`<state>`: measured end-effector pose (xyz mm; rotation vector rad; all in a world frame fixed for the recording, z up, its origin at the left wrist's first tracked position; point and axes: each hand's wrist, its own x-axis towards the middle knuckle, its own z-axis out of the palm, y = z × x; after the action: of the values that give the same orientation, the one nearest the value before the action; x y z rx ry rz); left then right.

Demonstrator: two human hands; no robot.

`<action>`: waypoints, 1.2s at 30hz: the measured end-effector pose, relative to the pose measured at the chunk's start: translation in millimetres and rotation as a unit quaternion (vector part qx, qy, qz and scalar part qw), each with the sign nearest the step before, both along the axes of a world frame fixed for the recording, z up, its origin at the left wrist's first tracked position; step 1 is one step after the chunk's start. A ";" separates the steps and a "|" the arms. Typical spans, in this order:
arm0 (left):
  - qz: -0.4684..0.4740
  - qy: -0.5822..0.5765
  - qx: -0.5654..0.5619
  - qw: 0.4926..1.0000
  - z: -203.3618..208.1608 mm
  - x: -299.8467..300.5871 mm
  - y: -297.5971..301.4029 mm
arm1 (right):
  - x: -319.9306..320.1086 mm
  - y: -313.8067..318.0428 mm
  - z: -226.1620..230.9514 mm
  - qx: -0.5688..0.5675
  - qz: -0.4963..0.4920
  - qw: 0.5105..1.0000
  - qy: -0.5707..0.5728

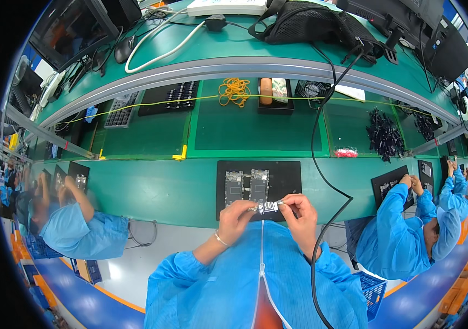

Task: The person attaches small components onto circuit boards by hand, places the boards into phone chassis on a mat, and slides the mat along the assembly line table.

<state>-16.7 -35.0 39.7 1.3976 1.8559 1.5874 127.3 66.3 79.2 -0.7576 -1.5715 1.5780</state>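
Between my hands, close to my chest, is a small silver and white electronic part. My left hand pinches its left end between thumb and finger. On its right end, the thumb and fingers of my right hand are closed in a pinch too. Just beyond lies a black mat at the bench's near edge. Two grey circuit boards, a left one and a right one, rest on it side by side. My hands partly cover the mat's near side.
A black cable hangs down right of my hands. Behind the mat, a metal rail crosses under a raised shelf. Orange cord and dark cables lie at the back. Co-workers sit left and right.
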 end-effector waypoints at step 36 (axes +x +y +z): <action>0.055 -0.114 -0.323 0.938 -200.5 71.7 136.2 | 105.4 101.9 -155.7 -0.192 -0.097 0.971 -0.109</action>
<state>55.0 101.2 -160.8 0.7946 2.0636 0.9743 232.7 168.2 -76.6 -1.2942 -1.3034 1.7167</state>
